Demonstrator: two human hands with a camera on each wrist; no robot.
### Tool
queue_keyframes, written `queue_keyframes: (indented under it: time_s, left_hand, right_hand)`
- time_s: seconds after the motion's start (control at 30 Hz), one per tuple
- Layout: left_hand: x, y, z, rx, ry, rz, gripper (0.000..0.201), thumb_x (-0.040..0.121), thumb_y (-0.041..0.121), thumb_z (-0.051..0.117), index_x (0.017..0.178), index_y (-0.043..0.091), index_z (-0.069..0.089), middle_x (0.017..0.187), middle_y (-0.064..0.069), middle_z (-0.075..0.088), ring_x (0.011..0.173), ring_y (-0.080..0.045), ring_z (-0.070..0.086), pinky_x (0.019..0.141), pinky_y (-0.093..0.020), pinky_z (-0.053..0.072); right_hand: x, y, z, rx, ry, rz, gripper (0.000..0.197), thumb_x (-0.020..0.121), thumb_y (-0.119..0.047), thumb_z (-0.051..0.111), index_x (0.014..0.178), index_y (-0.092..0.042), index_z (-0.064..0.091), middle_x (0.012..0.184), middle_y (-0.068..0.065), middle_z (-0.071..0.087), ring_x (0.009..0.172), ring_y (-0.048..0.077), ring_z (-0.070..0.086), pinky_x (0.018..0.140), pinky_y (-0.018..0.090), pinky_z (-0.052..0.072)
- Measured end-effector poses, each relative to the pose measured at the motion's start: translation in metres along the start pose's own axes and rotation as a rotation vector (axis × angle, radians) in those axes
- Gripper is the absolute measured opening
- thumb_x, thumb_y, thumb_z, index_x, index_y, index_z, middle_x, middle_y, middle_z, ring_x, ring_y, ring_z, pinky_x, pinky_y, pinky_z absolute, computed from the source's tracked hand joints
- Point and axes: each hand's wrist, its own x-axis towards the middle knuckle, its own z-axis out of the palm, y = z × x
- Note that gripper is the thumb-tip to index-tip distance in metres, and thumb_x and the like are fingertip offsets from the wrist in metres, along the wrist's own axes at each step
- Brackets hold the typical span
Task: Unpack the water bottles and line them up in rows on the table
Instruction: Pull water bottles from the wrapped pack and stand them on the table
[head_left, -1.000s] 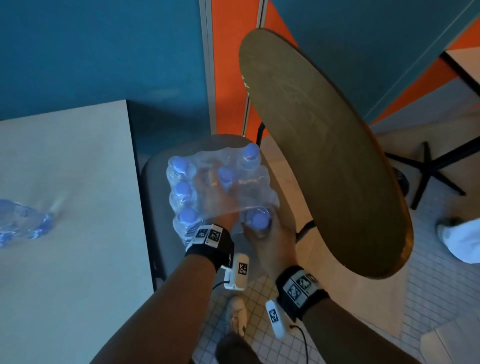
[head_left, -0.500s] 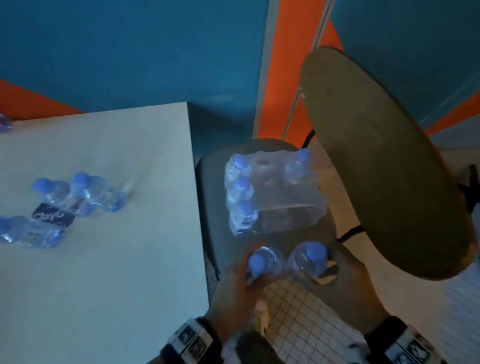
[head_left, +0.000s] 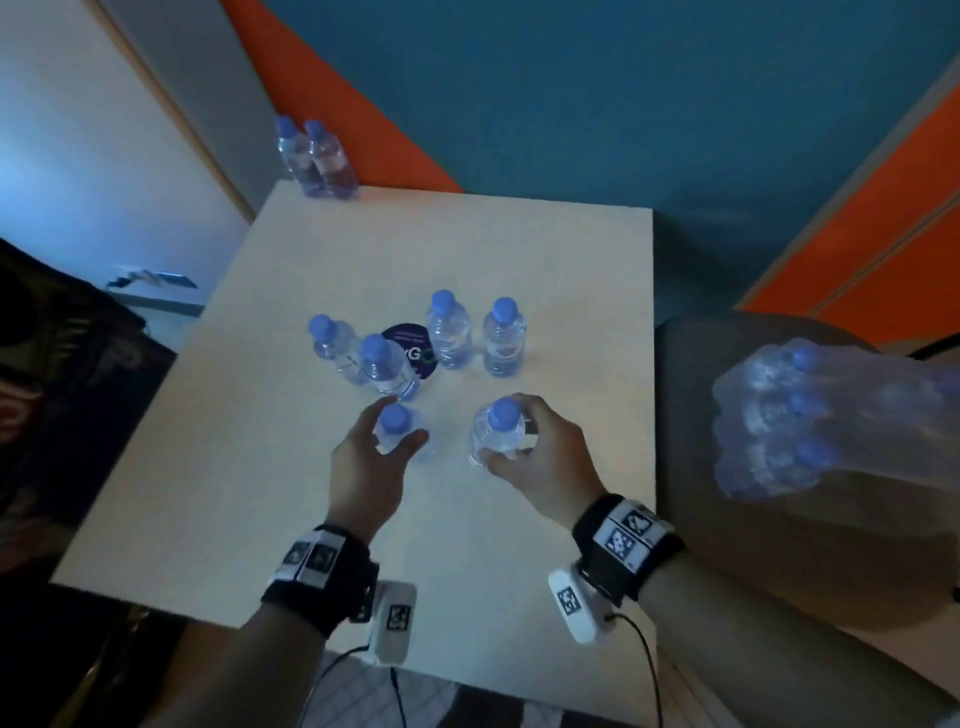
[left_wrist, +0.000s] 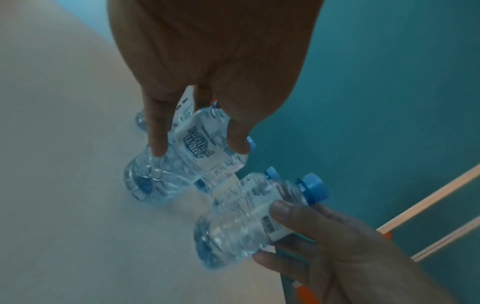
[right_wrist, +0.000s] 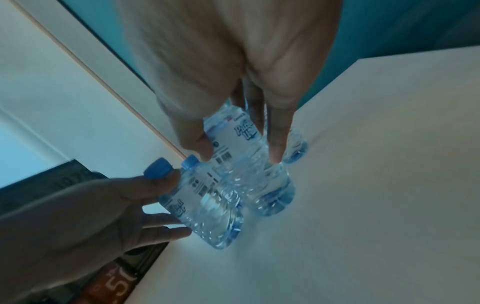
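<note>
Head view: on the pale table (head_left: 519, 597), the left hand (head_left: 371, 467) grasps one upright water bottle (head_left: 397, 431) and the right hand (head_left: 545, 457) grasps another (head_left: 496, 434). Four bottles stand at 12 o'clock from the hands, half covering a dark round sticker (head_left: 415, 351). Two more stand at the far corner (head_left: 317, 156). At 3 o'clock a blurred shrink-wrapped pack (head_left: 810, 421) sits on a grey seat, cut off by the edge.

Left wrist view: fingers (left_wrist: 158, 131) curl round a labelled bottle, its cap hidden.

Right wrist view: fingers (right_wrist: 279, 133) curl round the other bottle; its label print is partly covered.
</note>
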Motion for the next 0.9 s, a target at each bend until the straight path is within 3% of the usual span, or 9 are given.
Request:
queue_keyframes:
  time_s: [0.17, 0.3, 0.43, 0.5, 0.6, 0.67, 0.73, 0.8, 0.9]
  left_hand:
    - [0.034, 0.000, 0.003, -0.020, -0.041, -0.020, 0.046, 0.085, 0.026, 0.078, 0.129, 0.025, 0.062, 0.107, 0.003, 0.070, 0.096, -0.019, 0.061, 0.083, -0.026, 0.041]
    - [0.038, -0.005, 0.009, -0.024, -0.045, -0.006, 0.039, 0.087, 0.028, 0.076, 0.124, 0.027, 0.061, 0.107, 0.005, 0.068, 0.097, -0.020, 0.062, 0.084, -0.027, 0.040]
    - [0.029, -0.011, 0.012, -0.070, 0.011, 0.004, 0.066, 0.081, 0.030, 0.084, 0.137, 0.023, 0.051, 0.137, -0.004, 0.056, 0.110, -0.024, 0.062, 0.096, -0.040, 0.051]
    - [0.012, -0.004, 0.010, -0.111, 0.150, 0.050, 0.077, 0.074, 0.023, 0.090, 0.138, 0.013, 0.048, 0.137, -0.009, 0.045, 0.105, -0.025, 0.058, 0.094, -0.041, 0.052]
    - [-0.025, 0.026, 0.008, -0.104, 0.218, 0.324, 0.049, 0.079, 0.026, 0.085, 0.116, 0.009, 0.058, 0.113, 0.013, 0.047, 0.090, -0.027, 0.056, 0.081, -0.035, 0.050]
    - [-0.052, 0.053, 0.021, -0.122, 0.010, 0.459, 0.023, 0.087, 0.030, 0.076, 0.094, 0.014, 0.062, 0.093, 0.015, 0.060, 0.077, -0.021, 0.057, 0.074, -0.019, 0.046]
    - [-0.079, 0.072, 0.048, -0.126, -0.274, 0.481, 0.015, 0.087, 0.025, 0.076, 0.082, 0.020, 0.064, 0.081, 0.008, 0.066, 0.069, -0.011, 0.058, 0.070, -0.006, 0.041]
    - [-0.106, 0.079, 0.089, -0.071, -0.566, 0.470, 0.013, 0.085, 0.015, 0.078, 0.081, 0.020, 0.067, 0.076, 0.006, 0.067, 0.064, -0.009, 0.059, 0.066, -0.010, 0.045]
    - [-0.144, 0.067, 0.155, 0.109, -0.922, 0.368, 0.014, 0.087, 0.018, 0.074, 0.085, 0.030, 0.066, 0.072, 0.014, 0.067, 0.060, -0.002, 0.059, 0.062, -0.018, 0.049]
  right_hand:
    - [0.040, -0.011, 0.038, -0.109, 0.062, 0.026, 0.059, 0.073, -0.018, 0.088, 0.126, -0.019, 0.063, 0.114, 0.001, 0.074, 0.102, 0.023, 0.069, 0.091, 0.036, 0.057]
    - [0.048, -0.005, 0.041, -0.154, 0.065, 0.068, 0.063, 0.076, -0.021, 0.086, 0.133, -0.020, 0.061, 0.123, 0.003, 0.072, 0.110, 0.025, 0.067, 0.094, 0.033, 0.053]
    - [0.042, -0.009, 0.030, -0.117, 0.031, 0.090, 0.076, 0.073, -0.024, 0.092, 0.140, -0.020, 0.057, 0.134, 0.006, 0.065, 0.117, 0.026, 0.064, 0.101, 0.042, 0.054]
    - [0.027, -0.011, 0.013, -0.064, 0.032, 0.080, 0.081, 0.070, -0.029, 0.095, 0.141, -0.023, 0.056, 0.135, 0.002, 0.063, 0.115, 0.020, 0.064, 0.097, 0.038, 0.055]
    - [-0.020, -0.005, -0.034, -0.003, 0.013, 0.013, 0.044, 0.079, -0.027, 0.088, 0.118, -0.020, 0.071, 0.105, 0.000, 0.074, 0.092, 0.015, 0.069, 0.083, 0.033, 0.058]
    - [-0.063, 0.006, -0.077, -0.006, -0.050, 0.034, 0.014, 0.087, -0.021, 0.079, 0.100, -0.017, 0.075, 0.086, 0.004, 0.075, 0.078, 0.017, 0.069, 0.076, 0.032, 0.056]
    - [-0.104, 0.028, -0.125, -0.053, -0.106, 0.086, 0.002, 0.089, -0.019, 0.073, 0.090, -0.017, 0.074, 0.082, 0.003, 0.075, 0.074, 0.016, 0.068, 0.072, 0.031, 0.055]
    - [-0.137, 0.062, -0.173, -0.088, -0.087, 0.165, 0.006, 0.090, -0.014, 0.070, 0.086, -0.018, 0.072, 0.081, 0.002, 0.074, 0.075, 0.011, 0.067, 0.073, 0.032, 0.053]
    - [-0.147, 0.120, -0.229, -0.176, 0.228, 0.308, 0.022, 0.089, -0.004, 0.068, 0.080, -0.024, 0.065, 0.075, -0.001, 0.068, 0.073, 0.010, 0.063, 0.073, 0.029, 0.048]
